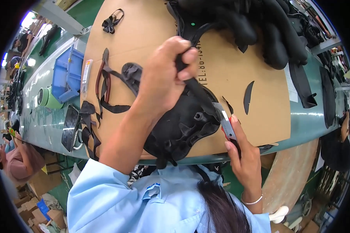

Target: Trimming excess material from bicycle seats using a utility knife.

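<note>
My left hand (pixel 161 75) is closed around a black strip of material (pixel 200 93), pulled taut up from the edge of a black moulded part (pixel 175 124). That part lies on brown cardboard, with raised posts on its near side. My right hand (pixel 245 159) grips a utility knife (pixel 228 128) with a red and silver body. The blade touches or nearly touches the strip close to the part's right edge; which of the two I cannot tell. Right of the knife lie a thin black offcut (pixel 249 98) and a smaller sliver (pixel 227 104).
Red-handled pliers (pixel 105 77), black scraps (pixel 90 116) and a clear narrow case (pixel 86 77) lie at left. Beyond are a blue bin (pixel 68 73), a green roll-like object (pixel 48 98) and a dark phone-like slab (pixel 70 128). Black padded pieces (pixel 276 35) heap at far right of the cardboard (pixel 268 124).
</note>
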The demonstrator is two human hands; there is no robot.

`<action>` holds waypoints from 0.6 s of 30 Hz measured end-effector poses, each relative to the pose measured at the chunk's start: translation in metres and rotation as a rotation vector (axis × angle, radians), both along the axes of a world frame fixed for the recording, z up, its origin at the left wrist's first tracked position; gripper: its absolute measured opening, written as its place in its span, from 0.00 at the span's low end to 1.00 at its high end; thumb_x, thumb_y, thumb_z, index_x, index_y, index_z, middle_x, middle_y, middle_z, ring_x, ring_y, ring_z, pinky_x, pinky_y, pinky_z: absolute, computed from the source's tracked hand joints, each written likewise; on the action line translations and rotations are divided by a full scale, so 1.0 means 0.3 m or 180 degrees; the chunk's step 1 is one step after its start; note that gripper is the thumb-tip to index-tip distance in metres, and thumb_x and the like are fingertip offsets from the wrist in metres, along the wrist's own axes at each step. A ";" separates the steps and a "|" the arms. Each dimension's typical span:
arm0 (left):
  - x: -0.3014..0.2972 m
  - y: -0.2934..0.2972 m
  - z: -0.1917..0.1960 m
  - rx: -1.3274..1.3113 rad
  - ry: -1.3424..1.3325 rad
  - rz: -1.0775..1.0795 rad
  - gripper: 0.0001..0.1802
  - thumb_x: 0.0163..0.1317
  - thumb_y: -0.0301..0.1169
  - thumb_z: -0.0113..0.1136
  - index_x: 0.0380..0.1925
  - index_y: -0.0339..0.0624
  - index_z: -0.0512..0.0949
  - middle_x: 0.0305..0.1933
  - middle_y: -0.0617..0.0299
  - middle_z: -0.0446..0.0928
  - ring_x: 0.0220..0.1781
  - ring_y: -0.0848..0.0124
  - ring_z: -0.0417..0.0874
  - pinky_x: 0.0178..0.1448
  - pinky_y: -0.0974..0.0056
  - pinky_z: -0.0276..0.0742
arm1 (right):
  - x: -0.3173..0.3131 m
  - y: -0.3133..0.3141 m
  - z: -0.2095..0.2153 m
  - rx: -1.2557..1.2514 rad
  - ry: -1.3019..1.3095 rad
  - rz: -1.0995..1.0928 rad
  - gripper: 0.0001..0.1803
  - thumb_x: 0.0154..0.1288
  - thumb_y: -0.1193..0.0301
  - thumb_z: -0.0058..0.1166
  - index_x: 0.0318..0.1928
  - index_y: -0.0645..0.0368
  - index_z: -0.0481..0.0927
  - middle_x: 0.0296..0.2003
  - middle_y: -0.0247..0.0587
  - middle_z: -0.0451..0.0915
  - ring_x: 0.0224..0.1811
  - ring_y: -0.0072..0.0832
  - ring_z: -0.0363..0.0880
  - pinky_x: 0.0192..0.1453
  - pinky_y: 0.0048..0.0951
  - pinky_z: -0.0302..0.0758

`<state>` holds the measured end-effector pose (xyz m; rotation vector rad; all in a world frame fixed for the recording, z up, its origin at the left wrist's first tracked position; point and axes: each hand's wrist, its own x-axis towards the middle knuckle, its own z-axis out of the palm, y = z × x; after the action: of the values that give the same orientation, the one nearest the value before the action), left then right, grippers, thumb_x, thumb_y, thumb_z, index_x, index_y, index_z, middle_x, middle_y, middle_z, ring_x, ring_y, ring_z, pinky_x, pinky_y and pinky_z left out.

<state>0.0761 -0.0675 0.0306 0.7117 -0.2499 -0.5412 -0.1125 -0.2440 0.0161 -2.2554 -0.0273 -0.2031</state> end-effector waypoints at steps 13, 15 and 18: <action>-0.032 -0.092 0.060 0.3394 -0.0668 -0.0674 0.13 0.54 0.35 0.64 0.18 0.39 0.77 0.18 0.73 0.68 0.23 0.84 0.65 0.32 0.76 0.59 | -0.039 0.036 -0.014 0.0176 0.0760 -0.0351 0.30 0.69 0.70 0.51 0.70 0.54 0.61 0.32 0.49 0.82 0.26 0.48 0.79 0.29 0.35 0.74; -0.054 -0.124 0.066 0.2138 -0.0721 0.0051 0.15 0.57 0.37 0.64 0.17 0.43 0.76 0.17 0.73 0.68 0.22 0.83 0.65 0.31 0.75 0.57 | -0.042 0.089 0.006 0.0324 0.0865 -0.0445 0.30 0.70 0.71 0.49 0.70 0.56 0.59 0.35 0.49 0.83 0.26 0.48 0.80 0.31 0.34 0.75; -0.068 -0.154 0.065 0.1078 -0.1086 0.0151 0.14 0.63 0.39 0.60 0.25 0.42 0.78 0.34 0.66 0.74 0.39 0.80 0.72 0.44 0.69 0.65 | -0.032 0.125 0.074 0.1317 0.1593 -0.0889 0.30 0.72 0.69 0.44 0.72 0.52 0.57 0.23 0.37 0.75 0.16 0.21 0.71 0.24 0.24 0.71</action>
<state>0.0555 -0.1138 0.0501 1.1385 -0.4644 -0.4180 -0.1220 -0.2065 0.0381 -1.8321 0.5475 0.1981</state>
